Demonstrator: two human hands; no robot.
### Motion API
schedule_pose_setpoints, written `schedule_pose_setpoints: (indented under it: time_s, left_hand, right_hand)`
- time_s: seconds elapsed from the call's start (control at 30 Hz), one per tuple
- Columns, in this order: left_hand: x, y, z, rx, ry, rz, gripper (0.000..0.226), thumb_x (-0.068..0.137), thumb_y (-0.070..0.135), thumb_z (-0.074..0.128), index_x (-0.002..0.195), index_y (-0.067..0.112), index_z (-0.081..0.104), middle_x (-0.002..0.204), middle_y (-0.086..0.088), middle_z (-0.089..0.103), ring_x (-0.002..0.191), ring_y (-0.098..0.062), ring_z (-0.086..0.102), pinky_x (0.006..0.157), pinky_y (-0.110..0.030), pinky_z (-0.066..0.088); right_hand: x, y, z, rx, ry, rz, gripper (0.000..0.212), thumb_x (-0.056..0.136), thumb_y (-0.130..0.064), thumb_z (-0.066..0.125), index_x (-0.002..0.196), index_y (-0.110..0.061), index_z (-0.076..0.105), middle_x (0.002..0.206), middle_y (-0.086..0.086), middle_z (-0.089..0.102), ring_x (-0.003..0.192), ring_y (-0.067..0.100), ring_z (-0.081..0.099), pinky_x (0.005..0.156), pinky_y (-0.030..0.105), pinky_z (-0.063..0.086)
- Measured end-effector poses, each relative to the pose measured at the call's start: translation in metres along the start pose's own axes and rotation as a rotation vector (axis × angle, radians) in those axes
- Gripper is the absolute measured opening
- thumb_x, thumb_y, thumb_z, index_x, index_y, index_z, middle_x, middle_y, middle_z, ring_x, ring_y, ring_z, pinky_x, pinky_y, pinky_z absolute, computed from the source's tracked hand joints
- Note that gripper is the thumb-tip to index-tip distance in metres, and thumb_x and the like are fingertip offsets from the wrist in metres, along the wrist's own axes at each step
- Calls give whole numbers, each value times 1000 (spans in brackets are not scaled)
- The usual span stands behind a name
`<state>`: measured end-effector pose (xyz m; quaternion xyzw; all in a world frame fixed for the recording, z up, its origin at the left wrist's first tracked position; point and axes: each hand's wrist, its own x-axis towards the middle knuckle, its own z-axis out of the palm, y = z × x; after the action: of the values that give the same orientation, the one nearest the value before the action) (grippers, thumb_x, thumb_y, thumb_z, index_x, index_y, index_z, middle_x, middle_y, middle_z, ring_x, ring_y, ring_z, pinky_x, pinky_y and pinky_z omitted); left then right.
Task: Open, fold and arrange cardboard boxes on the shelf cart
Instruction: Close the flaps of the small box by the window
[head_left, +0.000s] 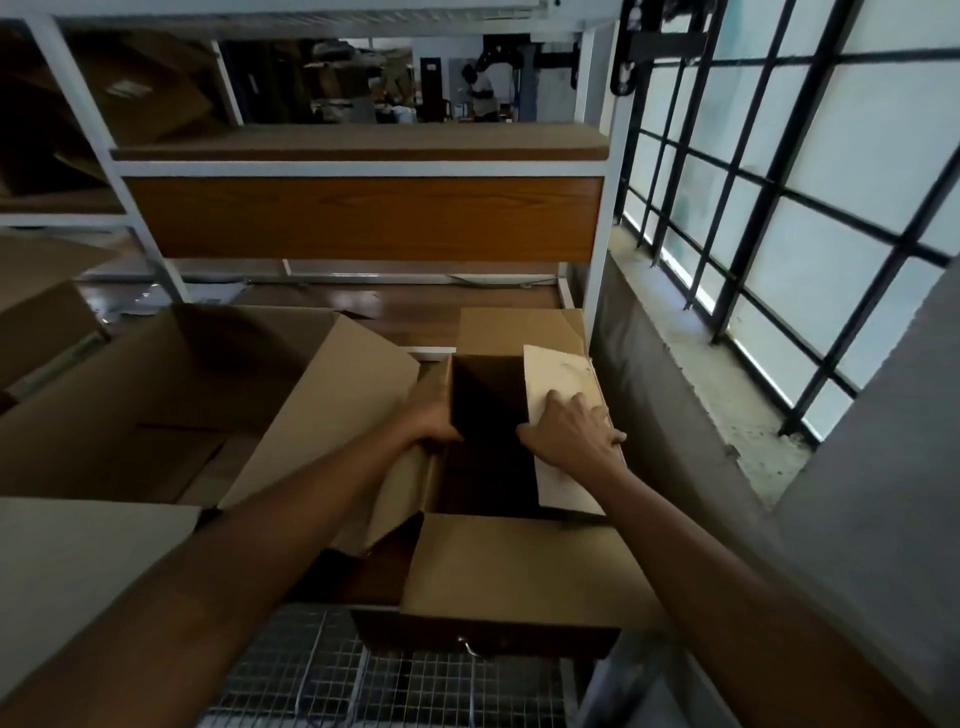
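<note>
Head view: both bare forearms reach forward and down into a small open cardboard box that sits on the wooden shelf of a white-framed shelf cart. The left hand grips the box's left wall at its upper edge, fingers curled over the rim into the dark interior, thumb on the outside. The right hand lies palm-down and spread on a pale flap at the box's right side, pressing it flat, with the fingertips pointing toward the far end of the flap; it is not closed around anything.

Between the two hands the box mouth is open and very dark, so what lies inside cannot be made out. Beyond the right hand a brown far flap stands up. Below the wrists, nearest the person, a wide near flap folds outward over the shelf edge.

Just left of the left hand a larger cardboard box lies open, one of its broad flaps leaning against the small box's left side under the left forearm. A grey sheet of cardboard lies under the left elbow.

Under both arms a wire mesh surface shows. Well to the right of the right hand is a barred window above a concrete sill. Beyond the hands, above the shelf, an orange-brown wooden panel spans the cart.
</note>
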<state>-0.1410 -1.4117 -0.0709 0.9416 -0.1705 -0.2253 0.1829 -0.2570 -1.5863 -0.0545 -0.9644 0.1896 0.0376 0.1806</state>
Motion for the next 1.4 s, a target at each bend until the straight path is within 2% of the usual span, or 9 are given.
schedule_pose_setpoints:
  time_s: [0.1, 0.2, 0.43, 0.6, 0.77, 0.93, 1.07, 1.27, 1.4]
  left_hand:
    - [-7, -8, 19, -177, 178, -80, 64, 93, 4, 55, 150, 9, 26, 130, -22, 52, 91, -27, 60, 60, -29, 50]
    - [-2, -13, 18, -269, 195, -60, 75, 92, 7, 54, 155, 12, 15, 125, -23, 55, 94, -30, 61, 75, -41, 56]
    - [2, -7, 31, -207, 324, -132, 64, 93, 17, 54, 151, 13, 26, 125, -17, 58, 99, -30, 61, 74, -40, 52]
    - [9, -8, 36, -166, 374, -110, 69, 94, 16, 55, 153, 20, 19, 118, -12, 59, 88, -22, 62, 71, -39, 55]
    - [10, -11, 42, -163, 383, -120, 61, 94, 12, 54, 148, 13, 27, 118, -14, 59, 85, -21, 59, 63, -34, 49]
    - [-3, -11, 33, -262, 341, -133, 66, 93, 15, 56, 151, 8, 25, 136, -19, 52, 109, -32, 60, 79, -40, 54]
    - [-34, -4, 13, -339, 302, -9, 74, 93, 23, 62, 154, 10, 22, 148, -18, 44, 127, -32, 51, 92, -37, 45]
    - [-139, 2, 10, -445, 605, 152, 63, 97, 30, 57, 153, 19, 30, 155, -4, 38, 140, -21, 38, 101, -26, 31]
    - [-205, -35, 21, -440, 773, 206, 66, 94, 36, 61, 151, 18, 33, 154, -1, 39, 138, -14, 39, 110, -35, 37]
  right_hand:
    - [-10, -7, -24, 106, 144, -90, 22, 91, -35, 52, 103, -17, 47, 103, 8, 57, 85, 25, 53, 70, 35, 43]
    - [-12, -5, -60, -8, 275, -127, 11, 91, -21, 57, 97, -12, 57, 83, 2, 55, 69, 17, 54, 58, 28, 40]
    - [-7, 56, -75, -157, 445, 64, 22, 93, -13, 51, 110, -6, 64, 107, 17, 64, 97, 34, 62, 70, 38, 49]
    - [-11, 102, -15, -212, 314, 79, 35, 97, -37, 46, 125, -19, 56, 152, 25, 33, 141, 42, 31, 112, 55, 31]
    - [-22, 93, 12, 593, -21, 160, 61, 99, -50, 45, 150, -17, 37, 148, 9, 48, 130, 25, 49, 103, 36, 40]
    - [-16, 93, -11, 335, -37, 113, 41, 97, -43, 53, 129, -17, 53, 130, 7, 58, 101, 19, 54, 83, 31, 43]
    - [-28, 76, -40, 259, 104, 1, 45, 96, -38, 56, 136, -17, 53, 132, 6, 59, 117, 23, 54, 93, 36, 41]
    - [-74, 18, -57, 363, 273, -265, 43, 95, -42, 56, 135, -25, 54, 116, -9, 56, 98, 7, 51, 74, 19, 36]
    - [-121, -31, -26, 581, 342, -420, 42, 95, -41, 58, 133, -25, 57, 134, -6, 56, 119, 13, 56, 96, 31, 48]
